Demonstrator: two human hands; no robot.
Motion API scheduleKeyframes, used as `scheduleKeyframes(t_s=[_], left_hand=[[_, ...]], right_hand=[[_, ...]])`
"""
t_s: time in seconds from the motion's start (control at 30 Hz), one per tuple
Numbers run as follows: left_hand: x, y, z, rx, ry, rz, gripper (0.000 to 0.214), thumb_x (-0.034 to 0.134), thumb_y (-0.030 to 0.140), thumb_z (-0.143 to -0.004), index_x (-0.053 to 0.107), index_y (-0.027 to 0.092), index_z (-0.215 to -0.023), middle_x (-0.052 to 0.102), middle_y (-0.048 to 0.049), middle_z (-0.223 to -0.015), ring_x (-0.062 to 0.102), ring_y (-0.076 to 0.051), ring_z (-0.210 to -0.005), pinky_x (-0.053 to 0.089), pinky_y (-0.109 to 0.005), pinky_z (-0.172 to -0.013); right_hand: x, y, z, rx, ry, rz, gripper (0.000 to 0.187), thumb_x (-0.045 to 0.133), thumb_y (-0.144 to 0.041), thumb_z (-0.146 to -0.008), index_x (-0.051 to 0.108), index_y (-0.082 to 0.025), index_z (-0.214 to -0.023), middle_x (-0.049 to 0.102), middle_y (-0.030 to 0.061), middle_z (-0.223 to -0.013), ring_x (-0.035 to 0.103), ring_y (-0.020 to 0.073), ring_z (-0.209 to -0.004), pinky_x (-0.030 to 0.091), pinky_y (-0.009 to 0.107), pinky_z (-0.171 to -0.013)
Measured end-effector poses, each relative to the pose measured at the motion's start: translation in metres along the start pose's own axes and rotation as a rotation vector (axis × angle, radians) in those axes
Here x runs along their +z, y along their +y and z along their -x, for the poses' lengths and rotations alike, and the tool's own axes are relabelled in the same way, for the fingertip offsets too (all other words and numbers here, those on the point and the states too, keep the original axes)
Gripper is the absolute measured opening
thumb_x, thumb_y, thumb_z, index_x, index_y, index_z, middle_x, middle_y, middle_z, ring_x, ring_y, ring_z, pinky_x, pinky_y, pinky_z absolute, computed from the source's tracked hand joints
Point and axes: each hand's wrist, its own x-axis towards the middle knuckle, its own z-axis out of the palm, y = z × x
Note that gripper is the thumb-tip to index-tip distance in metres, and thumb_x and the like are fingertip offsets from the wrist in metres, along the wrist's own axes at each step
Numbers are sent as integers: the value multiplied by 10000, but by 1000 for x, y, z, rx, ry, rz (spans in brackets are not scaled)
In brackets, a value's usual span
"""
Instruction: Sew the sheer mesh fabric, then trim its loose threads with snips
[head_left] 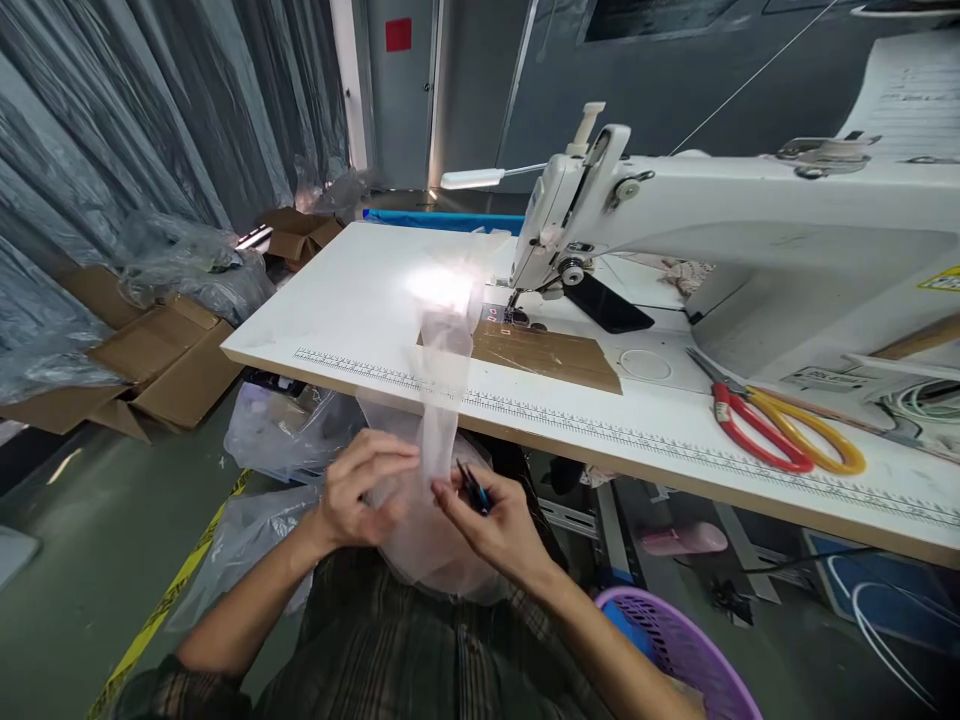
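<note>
While reaching forward, holding the left hand [361,490] half-curled with fingers apart from the thumb at the sheer fabric [442,400], not clearly showing a grip. Curling the right hand [499,518] around dark snips [474,490], closing thumb and forefinger at the fabric's edge. Draping from the white tabletop [322,290] down between both hands. Keeping blue material [628,625] in the purple basket [705,650], and hiding the open cardboard box's [184,375] contents.

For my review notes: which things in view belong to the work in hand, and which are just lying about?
Likely part of the work:
sheer fabric, at the left hand
dark snips-like tool, in the right hand
sewing machine

Likely lying about:
scissors
black phone-like slab
cardboard boxes
purple basket
</note>
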Motion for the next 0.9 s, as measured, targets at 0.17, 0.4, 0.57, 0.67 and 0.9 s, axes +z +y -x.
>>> scheduleKeyframes(t_s=[0.17,0.4,0.57,0.67,0.9], left_hand=[[-7,-4,-13,-80,26,-37,187,575,172,-830,656,195,-997,724,-73,-989,660,-192,-864,485,-355,-779],[12,-8,1,-390,-349,227,454,340,465,-957,673,157,-974,743,-86,-893,636,-210,-864,393,-385,-888],[15,-11,10,-677,-432,562,462,489,527,-893,700,125,-983,733,-108,-969,655,-213,-907,468,-305,-810],[11,-10,7,-780,-417,528,327,624,424,-834,723,128,-931,743,-89,-940,669,-203,-876,488,-278,-791],[7,-5,2,-817,-408,474,262,608,352,-845,740,135,-910,755,-78,-914,684,-198,-854,512,-272,-788]], right_hand=[[-1,-15,28,-187,-320,45,120,549,-187,-812,634,-176,-729,544,-18,-587,441,97,-506,356,227,-516],[-8,-17,40,-168,-504,62,205,486,-105,-717,651,-195,-800,609,-8,-658,509,114,-553,398,228,-562],[-17,-11,39,-101,-515,110,145,517,-133,-757,648,-187,-789,605,-13,-652,495,109,-554,405,226,-574],[-22,-3,27,-1,-405,110,170,548,-309,-855,649,-172,-859,592,2,-661,501,123,-572,406,225,-540],[-16,15,-4,131,-251,142,598,266,-591,-961,636,-157,-779,496,-4,-580,466,136,-545,383,254,-522]])
